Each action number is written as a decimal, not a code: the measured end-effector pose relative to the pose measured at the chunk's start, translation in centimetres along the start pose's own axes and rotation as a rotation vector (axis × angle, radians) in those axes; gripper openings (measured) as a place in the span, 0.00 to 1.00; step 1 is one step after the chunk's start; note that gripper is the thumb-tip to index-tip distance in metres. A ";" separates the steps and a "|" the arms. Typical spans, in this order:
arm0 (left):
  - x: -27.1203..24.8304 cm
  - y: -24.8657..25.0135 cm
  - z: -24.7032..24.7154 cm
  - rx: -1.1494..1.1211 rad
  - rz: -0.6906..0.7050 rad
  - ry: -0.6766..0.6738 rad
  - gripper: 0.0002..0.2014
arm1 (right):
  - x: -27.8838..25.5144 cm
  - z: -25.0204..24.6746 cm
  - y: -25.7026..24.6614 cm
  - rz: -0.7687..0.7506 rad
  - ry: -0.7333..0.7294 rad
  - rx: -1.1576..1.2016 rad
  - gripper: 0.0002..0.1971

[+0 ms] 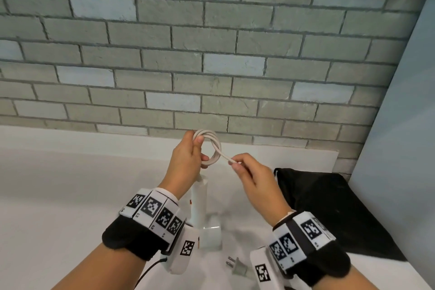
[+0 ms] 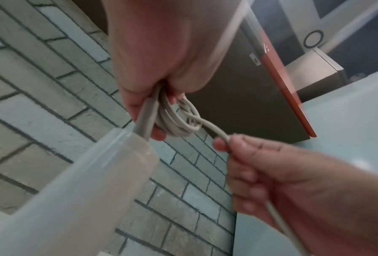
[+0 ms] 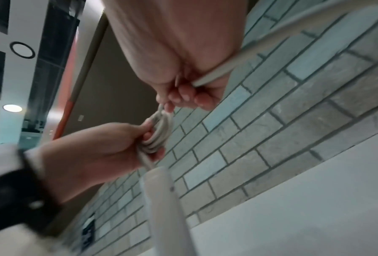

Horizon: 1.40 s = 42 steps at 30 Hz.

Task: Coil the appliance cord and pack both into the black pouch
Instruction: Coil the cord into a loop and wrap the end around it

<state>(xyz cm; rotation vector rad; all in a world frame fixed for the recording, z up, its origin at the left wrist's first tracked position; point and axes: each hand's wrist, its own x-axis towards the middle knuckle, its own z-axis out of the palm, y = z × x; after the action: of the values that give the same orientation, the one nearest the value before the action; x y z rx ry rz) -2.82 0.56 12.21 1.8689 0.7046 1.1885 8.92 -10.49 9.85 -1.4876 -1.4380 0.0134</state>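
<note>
White round cord coil (image 1: pixel 211 148) clamped in left hand (image 1: pixel 188 160) grip; right hand (image 1: pixel 249 176) pinches loose strand; black fabric pouch (image 1: pixel 329 207) right of coil on white counter (image 1: pixel 58 195).

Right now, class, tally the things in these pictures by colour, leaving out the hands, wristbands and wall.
White: 3 - coiled white cord, white plastic appliance body, white two-pin plug.
Black: 1 - flat black fabric pouch.
Total: 4.
</note>
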 end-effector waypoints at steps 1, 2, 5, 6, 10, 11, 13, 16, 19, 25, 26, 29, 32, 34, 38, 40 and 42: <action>-0.2 0.1 -0.2 -0.032 -0.013 -0.016 0.10 | 0.2 -0.3 0.5 -0.015 0.028 -0.048 0.07; -0.4 0.2 -0.2 -0.071 -0.028 -0.031 0.10 | 0.5 -0.5 1.0 -0.022 0.048 -0.109 0.07; -0.8 0.4 0.2 -0.204 -0.071 -0.057 0.11 | 1.2 -0.3 1.4 -0.012 0.139 -0.152 0.07; -0.8 0.5 0.4 -0.246 -0.089 -0.066 0.11 | 1.4 -0.1 1.4 -0.004 0.164 -0.138 0.07; -1.0 0.6 1.1 -0.358 -0.168 -0.096 0.13 | 1.8 1.3 1.1 0.147 0.179 0.084 0.08; -1.0 0.6 1.3 -0.341 -0.163 -0.089 0.13 | 1.8 1.7 0.7 0.200 0.163 0.187 0.09; -1.2 0.5 1.6 -0.236 -0.114 -0.057 0.13 | 1.5 2.3 -0.3 0.303 0.114 0.449 0.11; -1.3 0.3 1.9 -0.118 -0.064 -0.016 0.13 | 1.2 2.3 -1.6 0.393 0.073 0.901 0.15; -1.1 -0.1 2.1 -0.067 -0.021 -0.006 0.14 | 1.4 2.4 -1.7 0.433 0.092 1.002 0.15; -1.6 0.2 2.6 -0.012 0.028 -0.029 0.10 | 1.8 2.3 -1.6 0.527 0.102 1.203 0.07; -1.5 0.2 2.5 -0.014 0.021 -0.035 0.10 | 1.8 2.2 -1.7 0.524 0.073 1.246 0.07; -1.3 0.2 2.5 -0.030 -0.010 -0.057 0.13 | 1.9 1.7 -2.1 0.482 -0.001 1.259 0.09; -1.5 0.4 2.9 -0.045 -0.026 -0.076 0.14 | 1.9 1.5 -2.2 0.455 -0.060 1.095 0.11; -1.6 0.5 3.1 -0.050 -0.039 -0.060 0.11 | 1.9 1.8 -2.3 0.480 -0.018 1.020 0.19; -1.0 0.3 3.0 -0.068 -0.086 0.001 0.10 | 1.4 2.3 -2.2 0.550 0.106 0.828 0.19; -1.0 0.2 3.1 -0.055 -0.075 0.022 0.10 | 1.0 2.3 -1.8 0.620 0.134 0.712 0.16; -1.0 0.1 3.2 -0.034 -0.052 0.039 0.09 | 0.6 2.0 -1.5 0.649 0.101 0.629 0.07</action>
<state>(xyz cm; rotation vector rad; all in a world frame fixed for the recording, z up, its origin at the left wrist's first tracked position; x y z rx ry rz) -0.29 -1.28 11.05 1.7929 0.7458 1.1993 6.75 -9.16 10.18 -1.3223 -0.7117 0.7121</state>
